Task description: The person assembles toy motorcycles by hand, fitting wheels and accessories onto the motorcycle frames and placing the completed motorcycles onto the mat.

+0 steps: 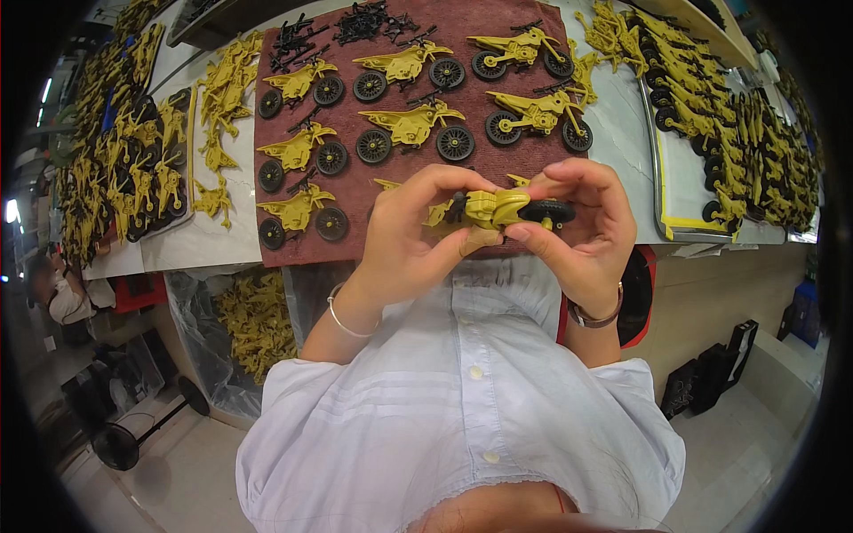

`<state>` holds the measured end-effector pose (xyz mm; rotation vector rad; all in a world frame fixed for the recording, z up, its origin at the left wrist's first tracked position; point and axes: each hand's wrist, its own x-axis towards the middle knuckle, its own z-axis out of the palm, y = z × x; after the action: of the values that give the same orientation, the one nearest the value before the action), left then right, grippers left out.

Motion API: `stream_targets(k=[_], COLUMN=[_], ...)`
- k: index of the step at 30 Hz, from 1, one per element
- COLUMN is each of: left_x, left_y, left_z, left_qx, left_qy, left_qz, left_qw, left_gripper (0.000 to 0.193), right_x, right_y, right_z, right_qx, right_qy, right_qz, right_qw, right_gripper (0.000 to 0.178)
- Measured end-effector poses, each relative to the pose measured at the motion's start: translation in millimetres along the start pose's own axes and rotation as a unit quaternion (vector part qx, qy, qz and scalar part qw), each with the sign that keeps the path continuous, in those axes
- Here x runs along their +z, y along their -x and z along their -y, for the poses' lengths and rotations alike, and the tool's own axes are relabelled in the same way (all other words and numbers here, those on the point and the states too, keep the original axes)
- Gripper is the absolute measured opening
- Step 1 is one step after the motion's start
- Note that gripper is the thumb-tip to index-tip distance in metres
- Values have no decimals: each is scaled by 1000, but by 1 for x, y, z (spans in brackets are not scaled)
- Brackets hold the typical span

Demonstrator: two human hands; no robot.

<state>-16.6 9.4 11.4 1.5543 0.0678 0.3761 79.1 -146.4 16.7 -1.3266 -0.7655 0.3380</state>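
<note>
Between my two hands, just above the near edge of a dark red cloth point(342, 202), is a yellow toy motorcycle point(498, 209) with a black wheel at its right end. My left hand point(418, 218) pinches its left part between thumb and fingers. At the wheel end, my right hand point(582, 222) grips it with thumb below and fingers above. My fingers hide much of the body. Beyond my hands, several yellow toy motorcycles point(410, 127) with black wheels lie on their sides in rows. One or more yellow parts behind my hands are mostly covered.
Small black parts point(378, 22) are heaped at the cloth's far edge. Loose yellow parts point(227, 84) lie left of it. Trays of toy motorcycles stand at the left point(164, 182) and right point(711, 133). Below the table, a plastic-lined container holds yellow parts point(258, 324).
</note>
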Motion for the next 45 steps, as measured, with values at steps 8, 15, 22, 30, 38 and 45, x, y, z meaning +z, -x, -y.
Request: stream_targets(k=[8,15,22,30,38,45], left_x=[-15,-38,-36,-78,-137,-145], left_y=[-34,-180,-277,-199,-119,-120], left_z=[-22,-17,88,30,27,29], left_qx=[-5,41,4,60,61,-12], left_qy=[42,-318,-487,-545,-671,-566], left_qz=[-73,-6,70,78,98,96], left_qw=[996,947,871,833,733,819], left_gripper=[34,42,61,27,20,15], right_x=[-30,-97,-107,-118,-119,-109], right_y=[-10,-43,-74,-73,-48,-22], right_z=[-12,-62,-74,-83,-70,-58], right_qx=[-8,-94,-36,-29,2,5], right_qy=[30,530,519,574,606,591], right_qz=[-131,-87,-83,-116,-127,-140], right_qw=[991,838,850,810,785,794], right_gripper=[49,33,21,20,23,25])
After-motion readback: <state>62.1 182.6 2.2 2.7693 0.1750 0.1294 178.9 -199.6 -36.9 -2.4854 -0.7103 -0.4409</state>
